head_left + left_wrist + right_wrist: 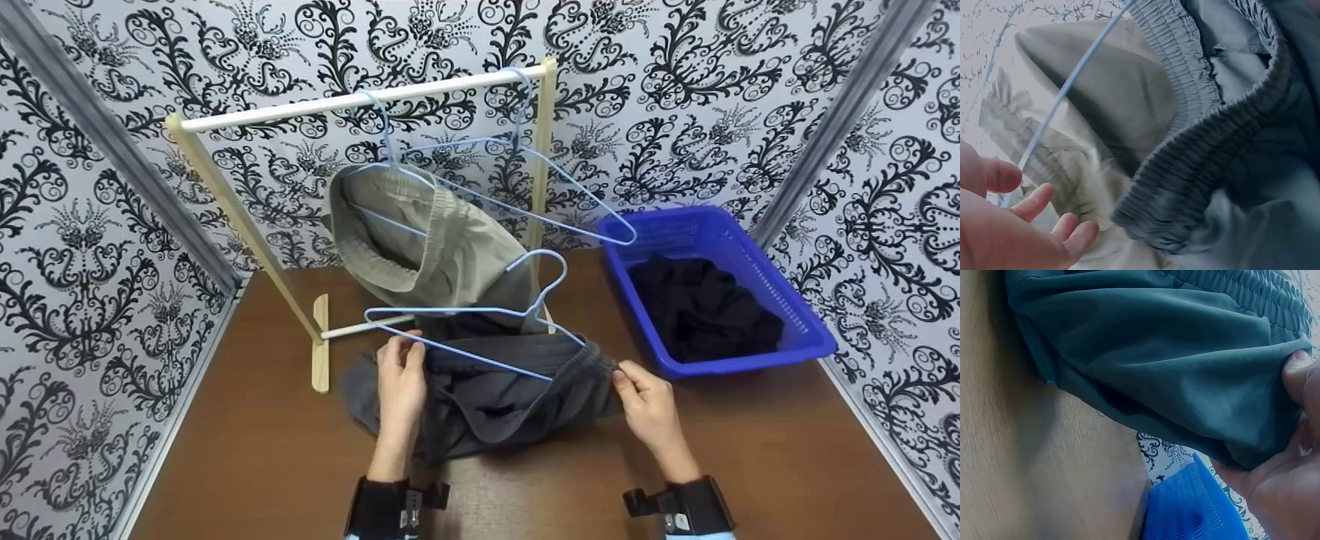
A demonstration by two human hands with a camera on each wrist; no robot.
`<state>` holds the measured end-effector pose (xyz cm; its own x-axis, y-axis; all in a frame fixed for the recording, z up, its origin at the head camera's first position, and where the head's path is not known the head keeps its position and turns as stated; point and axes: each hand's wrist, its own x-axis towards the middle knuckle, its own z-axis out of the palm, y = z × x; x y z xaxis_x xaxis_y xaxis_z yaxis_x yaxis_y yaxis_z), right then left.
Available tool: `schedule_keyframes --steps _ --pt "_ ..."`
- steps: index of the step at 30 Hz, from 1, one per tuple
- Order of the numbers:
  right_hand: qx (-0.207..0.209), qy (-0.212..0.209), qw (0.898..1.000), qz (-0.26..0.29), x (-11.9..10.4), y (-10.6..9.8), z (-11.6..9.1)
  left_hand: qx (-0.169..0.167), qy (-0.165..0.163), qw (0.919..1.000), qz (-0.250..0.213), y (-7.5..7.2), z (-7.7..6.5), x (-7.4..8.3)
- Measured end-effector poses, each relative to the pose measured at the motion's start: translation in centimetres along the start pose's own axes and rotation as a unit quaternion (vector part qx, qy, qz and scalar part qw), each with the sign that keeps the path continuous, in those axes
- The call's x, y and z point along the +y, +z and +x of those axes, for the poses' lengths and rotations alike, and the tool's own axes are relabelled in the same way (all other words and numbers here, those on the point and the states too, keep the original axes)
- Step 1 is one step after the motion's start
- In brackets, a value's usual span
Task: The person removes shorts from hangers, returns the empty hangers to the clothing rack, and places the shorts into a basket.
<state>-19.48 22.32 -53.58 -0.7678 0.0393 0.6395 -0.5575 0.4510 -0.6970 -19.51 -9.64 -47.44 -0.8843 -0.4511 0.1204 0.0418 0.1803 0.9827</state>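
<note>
Dark grey elastic-waist pants [517,405] lie bunched on the table, waistband raised at the right. My right hand [649,405] pinches the waistband's right side; in the right wrist view the thumb [1299,371] presses the cloth. A blue wire hanger [457,309] stands over the pants, its right end inside the waistband and its left end outside. My left hand [401,382] is at the hanger's lower left wire, fingers loosely extended. In the left wrist view the wire [1067,84] passes by the thumb and forefinger, and the waistband's near side [1168,185] hangs apart from the fingers.
Behind stands a wooden rack with a white rod [300,111]. Beige pants [480,247] hang there on a blue hanger, beside a bare blue hanger [577,225]. A blue basket [637,300] with black clothing [697,311] stands at the right on the brown table [247,450].
</note>
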Motion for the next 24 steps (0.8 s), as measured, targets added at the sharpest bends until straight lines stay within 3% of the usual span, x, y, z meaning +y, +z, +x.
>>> schedule_keyframes --steps 7,10,12,15,19,22,24 --pt "-0.005 -0.008 1.0 0.007 -0.1 -0.1 0.1 0.045 0.036 0.998 0.026 -1.5 -0.6 1.4" --pt "-0.005 -0.005 1.0 0.004 0.0 0.0 -0.1 0.067 0.076 0.9931 0.059 -2.0 -0.9 1.7" --pt "-0.006 -0.009 1.0 0.003 -0.1 0.1 -0.1 0.083 0.112 0.9857 0.094 -2.1 -1.0 1.8" --pt "-0.009 -0.012 1.0 0.001 -0.2 0.2 -0.2 0.106 0.177 0.9675 0.146 -2.0 -1.2 2.0" --pt "-0.018 0.004 1.0 -0.002 -0.5 0.4 -0.3 0.119 0.293 0.9278 0.199 -1.4 -1.3 2.2" --pt "-0.025 0.014 1.0 -0.001 -0.8 0.4 -0.3 0.099 0.361 0.899 0.228 -0.8 -1.4 2.4" --pt "-0.026 0.011 1.0 -0.001 -0.9 0.4 -0.3 0.074 0.389 0.887 0.238 -0.4 -1.4 2.7"
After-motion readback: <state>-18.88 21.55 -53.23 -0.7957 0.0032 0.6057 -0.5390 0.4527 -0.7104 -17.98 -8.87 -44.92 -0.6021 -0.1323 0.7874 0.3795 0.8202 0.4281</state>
